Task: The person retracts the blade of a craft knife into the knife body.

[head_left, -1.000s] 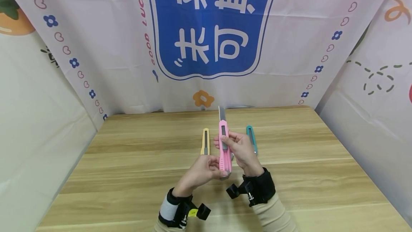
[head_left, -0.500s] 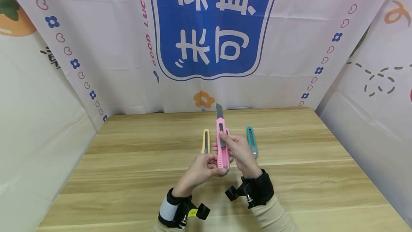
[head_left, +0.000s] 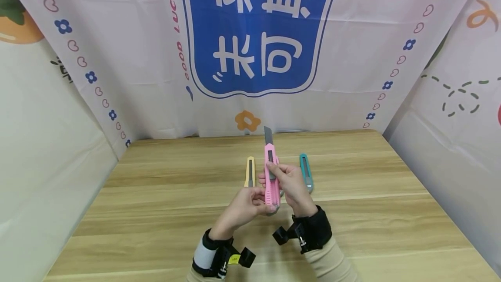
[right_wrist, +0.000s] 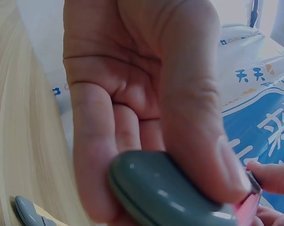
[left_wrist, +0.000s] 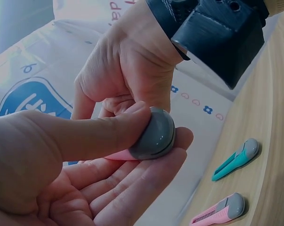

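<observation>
In the head view a pink utility knife points away from me, its grey blade extended. My left hand pinches its grey end, with the thumb on the rounded cap in the left wrist view. Farther up the handle, my right hand holds it, the thumb at the slider. A second pink utility knife lies on the table, mostly hidden behind the held one in the head view. To its right lies a teal utility knife; a yellow utility knife lies to the left.
The wooden table runs back to a printed cloth backdrop. White cloth sides rise at left and right. Black camera straps sit on both wrists.
The held pink knife has tilted and shifted slightly left, and the flat of its blade shows more. Both hands keep their hold; in the last half second they barely move.
</observation>
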Available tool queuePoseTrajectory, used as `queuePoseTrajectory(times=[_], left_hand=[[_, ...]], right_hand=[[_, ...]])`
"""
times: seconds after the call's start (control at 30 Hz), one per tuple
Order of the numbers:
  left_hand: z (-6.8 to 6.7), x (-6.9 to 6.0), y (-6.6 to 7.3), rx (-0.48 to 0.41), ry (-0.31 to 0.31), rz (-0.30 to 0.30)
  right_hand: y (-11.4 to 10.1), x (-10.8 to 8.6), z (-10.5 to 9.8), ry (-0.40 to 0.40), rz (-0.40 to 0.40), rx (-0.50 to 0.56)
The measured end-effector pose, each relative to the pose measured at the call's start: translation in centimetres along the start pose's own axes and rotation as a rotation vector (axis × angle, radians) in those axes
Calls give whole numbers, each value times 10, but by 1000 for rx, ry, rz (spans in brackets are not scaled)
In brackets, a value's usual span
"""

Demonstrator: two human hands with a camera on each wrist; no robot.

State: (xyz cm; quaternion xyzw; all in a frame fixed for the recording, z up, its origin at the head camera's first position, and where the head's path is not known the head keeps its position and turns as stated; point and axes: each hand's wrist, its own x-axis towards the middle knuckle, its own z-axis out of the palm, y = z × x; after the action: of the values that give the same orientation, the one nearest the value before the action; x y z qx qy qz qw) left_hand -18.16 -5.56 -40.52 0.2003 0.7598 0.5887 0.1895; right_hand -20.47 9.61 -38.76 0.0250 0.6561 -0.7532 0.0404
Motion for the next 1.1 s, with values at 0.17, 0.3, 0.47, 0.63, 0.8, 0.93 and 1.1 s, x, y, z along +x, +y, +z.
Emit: queuePoseTrajectory(times=[0.17,0.3,0.47,0.63,0.8,0.93,1.1], left_hand=[[0,0,1,-3,-8,12],[0,-1,1,-3,-13,17],[-1,-2,2,-7,-16,15],[-1,-2,2,-10,-10,4],[-2,-2,3,-10,-5,-5],[-2,-2,3,-14,-8,0],[-2,-3,4,-15,-11,3]], right_hand=[[0,-1,0,-5,-6,5],[0,-1,1,-1,-9,14],[0,-1,1,-5,-13,16],[-2,-3,2,-15,-13,14],[-3,-3,3,-10,-6,7],[-2,-3,2,-10,-5,8],[-3,-4,3,-10,-2,31]])
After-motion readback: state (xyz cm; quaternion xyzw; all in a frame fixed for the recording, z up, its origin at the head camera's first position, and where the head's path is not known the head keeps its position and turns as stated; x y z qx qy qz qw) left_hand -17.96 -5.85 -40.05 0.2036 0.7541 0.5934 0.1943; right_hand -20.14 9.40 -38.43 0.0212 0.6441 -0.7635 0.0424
